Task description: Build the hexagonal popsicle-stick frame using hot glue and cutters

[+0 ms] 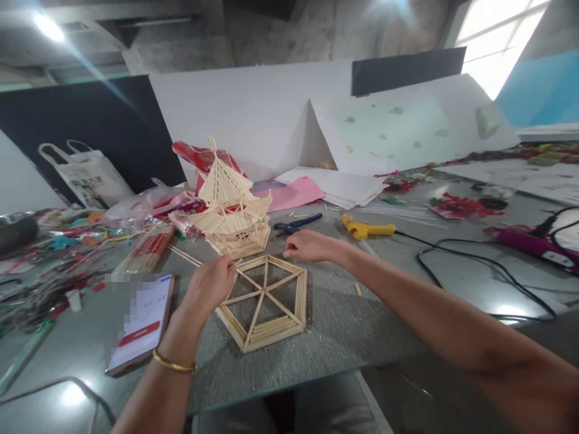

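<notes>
Frame (263, 291): hexagonal, six-spoked, pale wooden sticks | Tabletop (348, 328): grey, finely textured

On my feed, a blown-out white paned window (502, 39) at two o'clock and a glaring white oval ceiling lamp (49, 27) at ten light a dim scene; the glossy grey tabletop (335, 337) throws glare at four and eight. I see stretched, soft edges.

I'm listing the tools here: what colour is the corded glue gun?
The glue gun is yellow, clearest in the head view.
</notes>
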{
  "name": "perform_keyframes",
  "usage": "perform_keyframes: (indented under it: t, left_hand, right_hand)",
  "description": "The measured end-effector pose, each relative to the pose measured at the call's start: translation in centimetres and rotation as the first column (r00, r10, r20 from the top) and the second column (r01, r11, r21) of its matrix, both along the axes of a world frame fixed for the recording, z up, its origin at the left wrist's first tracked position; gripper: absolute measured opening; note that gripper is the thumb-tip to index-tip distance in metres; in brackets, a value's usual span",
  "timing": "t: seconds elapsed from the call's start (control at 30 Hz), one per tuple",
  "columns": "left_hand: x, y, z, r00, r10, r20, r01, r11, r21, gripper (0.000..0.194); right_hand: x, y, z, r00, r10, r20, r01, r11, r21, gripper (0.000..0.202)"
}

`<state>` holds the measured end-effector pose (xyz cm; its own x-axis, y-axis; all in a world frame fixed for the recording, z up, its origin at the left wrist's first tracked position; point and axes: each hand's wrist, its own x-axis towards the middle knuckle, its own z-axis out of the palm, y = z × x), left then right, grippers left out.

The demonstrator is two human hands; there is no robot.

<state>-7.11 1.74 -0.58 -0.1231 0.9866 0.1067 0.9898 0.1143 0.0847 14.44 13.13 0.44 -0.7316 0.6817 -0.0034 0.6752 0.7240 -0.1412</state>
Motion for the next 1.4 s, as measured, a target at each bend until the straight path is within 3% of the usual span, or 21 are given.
perform_keyframes:
  t: [0.33,0.53,0.63,0.77,0.83,0.93,1.03,1.2,1.4]
  left_hand:
    - [-1.3,1.0,-1.0,0.982,0.08,0.169,-0.083,0.997,0.007,0.023]
    - [-2.1,1.3,-1.2,0.937,0.101,0.335,-0.135,0.987,0.082,0.025]
    - [-2.4,1.1,-1.1,0.913,0.078,0.401,-0.15,0.977,0.153,0.027]
    - [-2.2,0.6,-0.7,0.88,0.009,0.475,-0.156,0.95,0.271,0.035]
    - [-1.7,0.3,-0.3,0.824,-0.096,0.558,-0.151,0.912,0.38,0.035]
    - [-0.7,-0.3,0.8,0.678,-0.279,0.68,-0.188,0.828,0.527,0.032]
    - [0.4,-1.1,2.0,0.599,-0.364,0.713,-0.268,0.748,0.607,0.031]
    - [1.9,-2.6,2.9,0.616,-0.403,0.677,-0.305,0.671,0.676,0.03]
    - [2.7,-3.7,3.0,0.7,-0.379,0.606,-0.267,0.648,0.713,0.023]
  right_hand:
    - [-1.4,-0.7,-0.6,0.999,-0.017,-0.04,0.009,0.981,-0.192,0.019]
    - [-0.8,0.5,-1.4,0.981,-0.082,-0.175,0.005,0.917,-0.399,0.018]
    - [-0.4,0.5,-0.7,0.961,-0.088,-0.262,-0.05,0.877,-0.478,0.021]
    - [0.4,-0.2,1.6,0.893,-0.068,-0.446,-0.225,0.79,-0.571,0.026]
    - [0.9,-0.7,2.9,0.841,-0.049,-0.538,-0.301,0.784,-0.543,0.025]
    - [1.6,-1.6,4.4,0.788,0.01,-0.615,-0.347,0.833,-0.431,0.02]
    - [2.1,-3.0,5.4,0.763,0.087,-0.64,-0.338,0.898,-0.281,0.018]
    - [2.7,-6.2,5.6,0.782,0.112,-0.613,-0.149,0.989,-0.01,0.012]
    - [3.3,-7.8,5.0,0.758,0.109,-0.643,-0.12,0.992,0.027,0.013]
